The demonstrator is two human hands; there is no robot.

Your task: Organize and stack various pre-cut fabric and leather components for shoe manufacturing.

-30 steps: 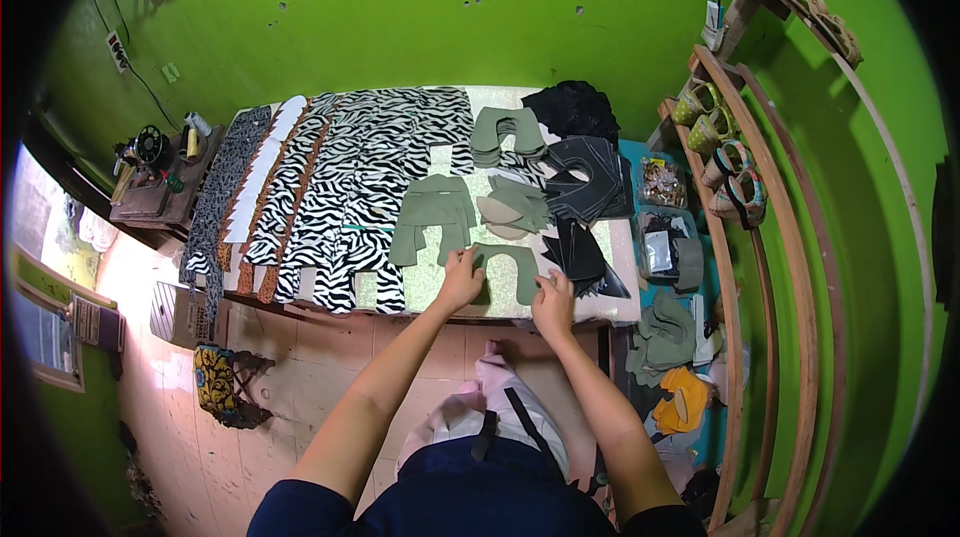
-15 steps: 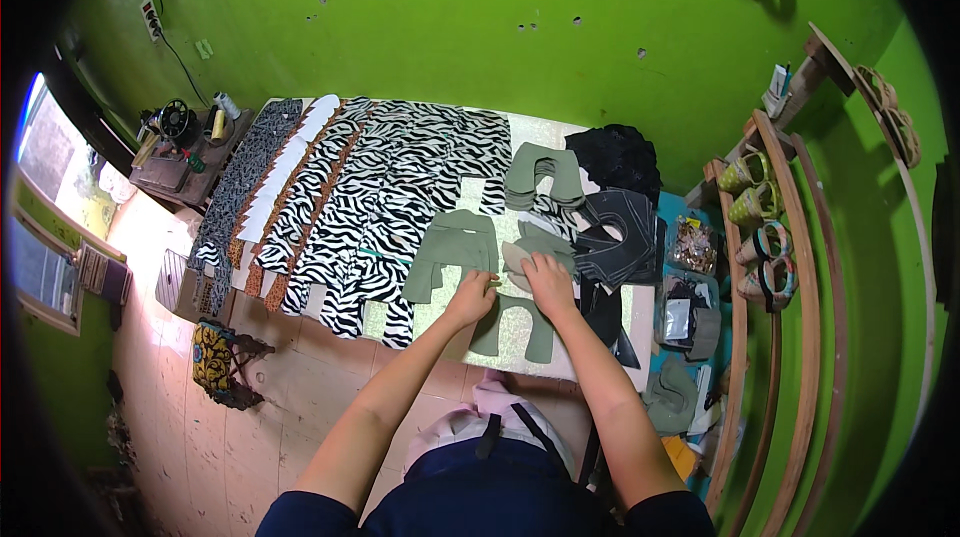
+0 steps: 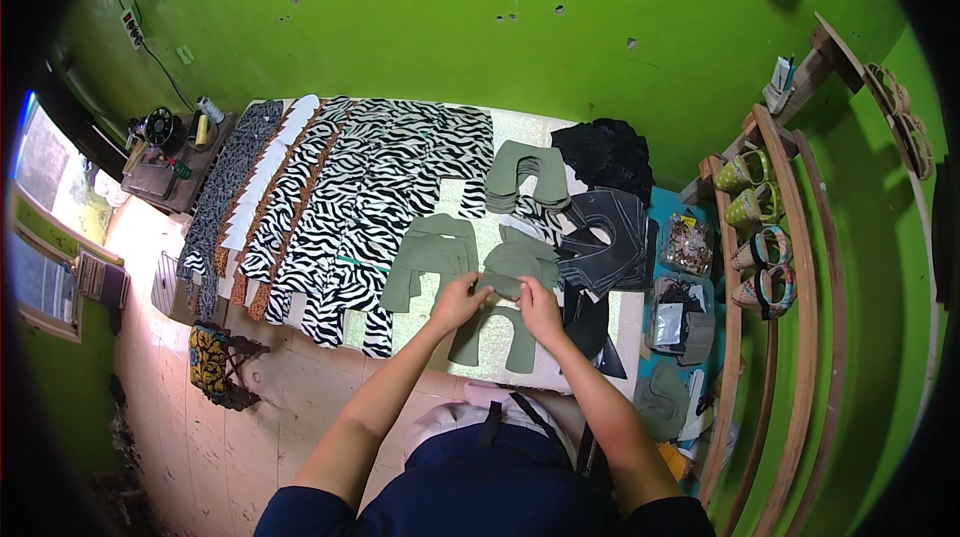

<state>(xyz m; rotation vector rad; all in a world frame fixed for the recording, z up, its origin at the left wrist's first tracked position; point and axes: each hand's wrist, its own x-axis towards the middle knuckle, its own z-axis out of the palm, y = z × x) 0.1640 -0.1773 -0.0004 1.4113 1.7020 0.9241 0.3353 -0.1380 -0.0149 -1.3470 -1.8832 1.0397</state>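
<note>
My left hand (image 3: 458,303) and my right hand (image 3: 541,310) pinch a small olive-green cut piece (image 3: 502,286) from both sides, low over the table. Directly beyond it lie loose rounded green pieces (image 3: 522,255), partly overlapping. A U-shaped green piece (image 3: 522,342) rests flat under and in front of my hands, its curve partly covered. To the left of them sits an overlapping group of arched green pieces (image 3: 436,237). Farther back stands a neat stack of U-shaped green pieces (image 3: 527,162). My fingertips hide the ends of the held piece.
Zebra-print strips (image 3: 345,207) cover the table's left side. Dark grey cut pieces (image 3: 610,237) and black material (image 3: 603,152) lie at right. A wooden rack (image 3: 790,317) with sandals (image 3: 752,187) stands beyond clear bins (image 3: 688,244). A sewing machine (image 3: 160,127) and patterned stool (image 3: 210,362) are at left.
My right hand has come off the rounded pieces and drawn nearer, and a green piece is now held between both hands. A beige face seen earlier no longer shows. The view has shifted slightly.
</note>
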